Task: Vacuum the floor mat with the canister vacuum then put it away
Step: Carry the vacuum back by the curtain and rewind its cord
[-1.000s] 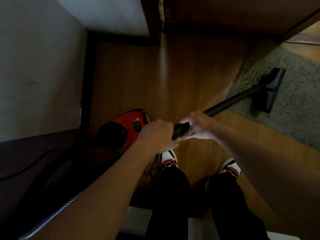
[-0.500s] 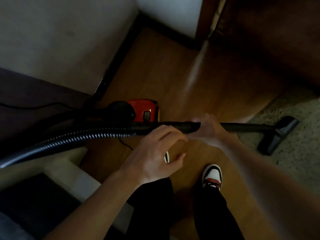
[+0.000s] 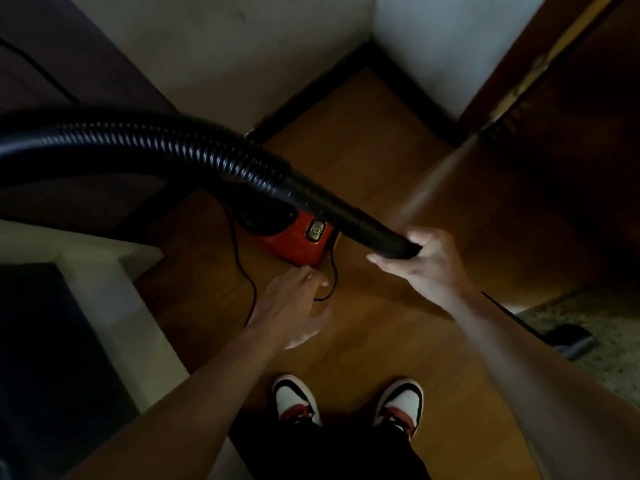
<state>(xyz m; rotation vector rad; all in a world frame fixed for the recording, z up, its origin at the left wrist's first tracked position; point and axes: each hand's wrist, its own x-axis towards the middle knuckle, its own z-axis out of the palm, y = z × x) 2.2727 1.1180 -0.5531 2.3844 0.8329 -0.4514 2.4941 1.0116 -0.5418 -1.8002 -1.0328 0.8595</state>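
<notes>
The right hand (image 3: 427,263) is clenched around the smooth black end of the hose (image 3: 166,150), thumb underneath and fingers wrapped over the top. From there the ribbed hose arcs up and leftward across the view, out past the left edge. The left hand (image 3: 294,308) is released: its fingers are loosely spread and it grasps nothing. It hangs low over the wooden floor (image 3: 363,344), just in front of the red canister vacuum (image 3: 298,245). It is motion-blurred, and I cannot tell whether its fingertips touch the thin power cord (image 3: 242,268) looping past them.

The canister sits on the floor under the hose. It lies near the corner where the pale wall (image 3: 277,46) and its dark baseboard (image 3: 311,95) meet, with its switch facing up. The wand (image 3: 512,315) shows only as a dark strip beyond the right forearm, leading to the floor nozzle (image 3: 571,342). The nozzle lies on the near edge of the speckled floor mat (image 3: 613,320) at the right border of the view.

Open floor runs between a pale ledge (image 3: 114,289) on the left and the mat's edge on the right. It narrows toward the corner beside a dark wooden door (image 3: 571,133). Two red, white and black sneakers (image 3: 298,400) stand side by side on the bare boards in the middle.
</notes>
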